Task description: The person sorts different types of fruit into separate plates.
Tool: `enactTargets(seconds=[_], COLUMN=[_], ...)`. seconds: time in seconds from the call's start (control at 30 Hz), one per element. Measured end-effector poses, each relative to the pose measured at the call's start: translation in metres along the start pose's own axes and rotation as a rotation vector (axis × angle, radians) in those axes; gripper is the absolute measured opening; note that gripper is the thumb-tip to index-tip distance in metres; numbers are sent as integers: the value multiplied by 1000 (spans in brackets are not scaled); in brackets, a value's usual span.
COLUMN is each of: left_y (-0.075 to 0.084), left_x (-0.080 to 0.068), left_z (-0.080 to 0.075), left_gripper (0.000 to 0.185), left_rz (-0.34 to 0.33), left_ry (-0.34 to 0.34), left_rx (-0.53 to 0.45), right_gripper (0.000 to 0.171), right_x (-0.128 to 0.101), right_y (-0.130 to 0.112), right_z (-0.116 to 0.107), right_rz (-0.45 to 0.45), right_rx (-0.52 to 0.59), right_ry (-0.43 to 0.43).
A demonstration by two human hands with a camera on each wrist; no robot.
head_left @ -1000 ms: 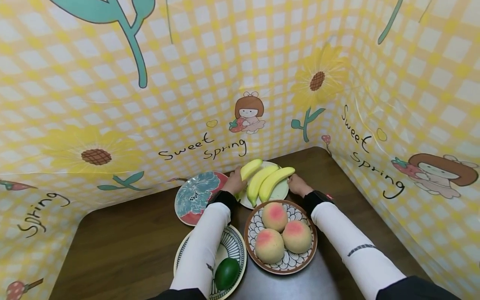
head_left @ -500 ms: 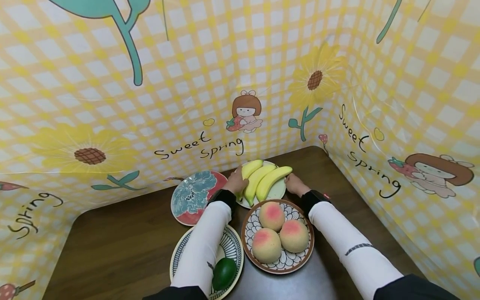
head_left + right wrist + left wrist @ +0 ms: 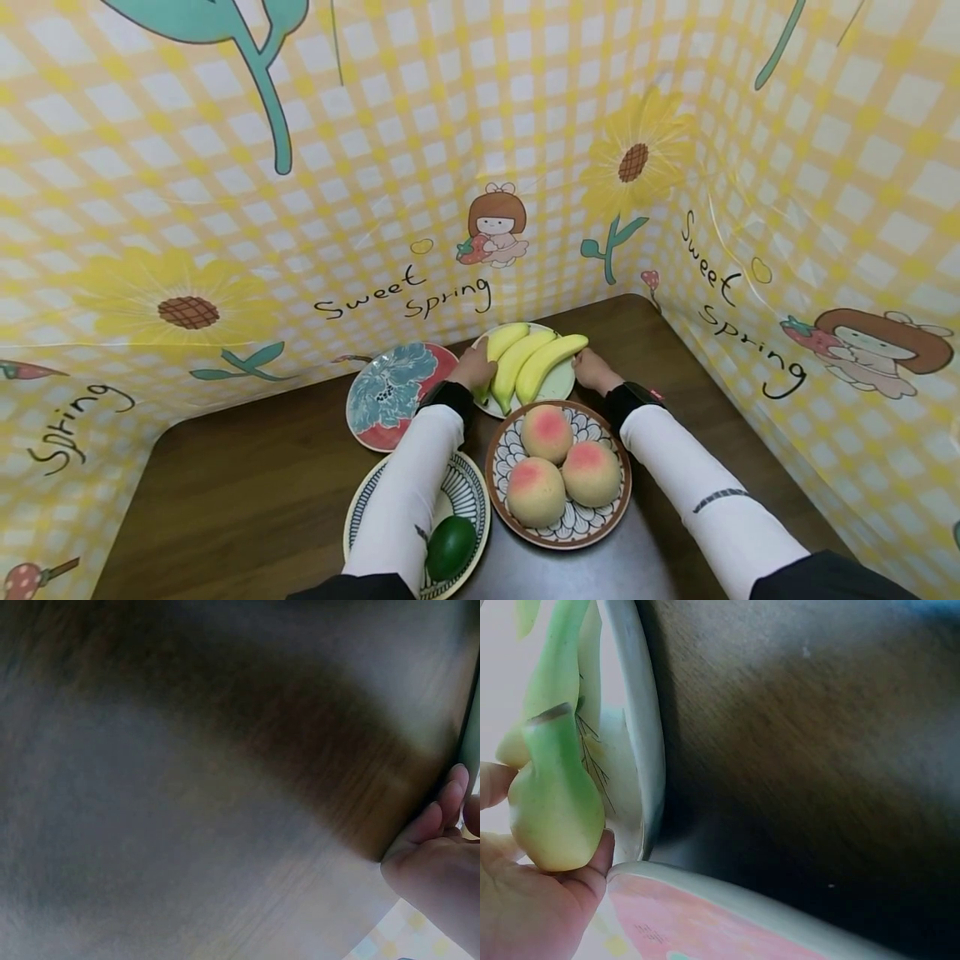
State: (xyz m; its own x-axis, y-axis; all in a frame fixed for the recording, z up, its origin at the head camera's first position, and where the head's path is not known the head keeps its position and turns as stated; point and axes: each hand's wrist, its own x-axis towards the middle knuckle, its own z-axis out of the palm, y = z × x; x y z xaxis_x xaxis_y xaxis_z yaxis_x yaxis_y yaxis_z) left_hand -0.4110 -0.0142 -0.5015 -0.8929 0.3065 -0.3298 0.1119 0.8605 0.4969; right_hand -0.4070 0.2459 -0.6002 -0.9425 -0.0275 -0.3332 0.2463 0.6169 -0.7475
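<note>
Bananas [image 3: 528, 362], 3 on pale green plate [image 3: 561, 385] at table's [image 3: 247, 492] back by the wall. My left hand [image 3: 472, 369] pinches plate's left rim at the stem ends, my right hand [image 3: 592, 371] curls on its right rim. Plate seems down on table, not lifted. Near: peach plate [image 3: 558, 475] with 3 peaches, flower plate [image 3: 393, 393], striped plate [image 3: 465, 500] with green fruit [image 3: 451, 547]. Judging: plate gripped, move itself left.

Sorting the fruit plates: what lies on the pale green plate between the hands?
Three bananas lie on the pale green plate. The plate's middle is covered by them, so anything beneath cannot be seen.
</note>
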Motion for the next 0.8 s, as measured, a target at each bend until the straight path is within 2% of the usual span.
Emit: enactTargets(seconds=[0.1,0.17,0.2,0.27,0.37,0.4,0.47,0.5,0.57,0.63,0.67,0.7,0.73,0.8], left_y=[-5,-13,-15,-20,-21,-18,-16,-14,-12,-9,-9,-8,-7,-5], left_x=[3,10,13,17,17,13,8,5,0,-3,-4,-4,-5,-6], left_z=[1,4,5,6,6,4,4,4,4,4,4,4,4,3], left_gripper=[66,67,67,68,68,68,68,67,68,68,69,69,69,69], left_rz=[0,21,23,25,23,5,2,1,1,5,12,19,27,45], left_ry=[-10,-1,1,3,9,1,7,11,18,26,31,35,40,44], left_rx=[-7,13,16,11,5,-13,-6,5,16,17,19,17,15,19], right_gripper=[26,25,20,20,20,20,20,24,31,36,38,38,35,34], right_x=[-5,-12,-25,-37,-45,-45,-33,-20,3,29,34,34,25,5], right_y=[-4,-10,-25,-34,-40,-41,-34,-20,0,26,31,32,23,8], right_z=[-1,-3,-6,-6,-4,-4,-2,1,5,12,13,12,8,1], right_rz=[-10,-25,17,0,-17,-13,8,-30,-28,-92,-101,-107,-72,-71], right_rx=[8,15,-6,-20,-41,-44,-34,-23,-17,-21,-27,-31,-32,-16], right_ry=[-9,-5,-13,-4,14,11,-2,6,-12,6,9,10,-2,9])
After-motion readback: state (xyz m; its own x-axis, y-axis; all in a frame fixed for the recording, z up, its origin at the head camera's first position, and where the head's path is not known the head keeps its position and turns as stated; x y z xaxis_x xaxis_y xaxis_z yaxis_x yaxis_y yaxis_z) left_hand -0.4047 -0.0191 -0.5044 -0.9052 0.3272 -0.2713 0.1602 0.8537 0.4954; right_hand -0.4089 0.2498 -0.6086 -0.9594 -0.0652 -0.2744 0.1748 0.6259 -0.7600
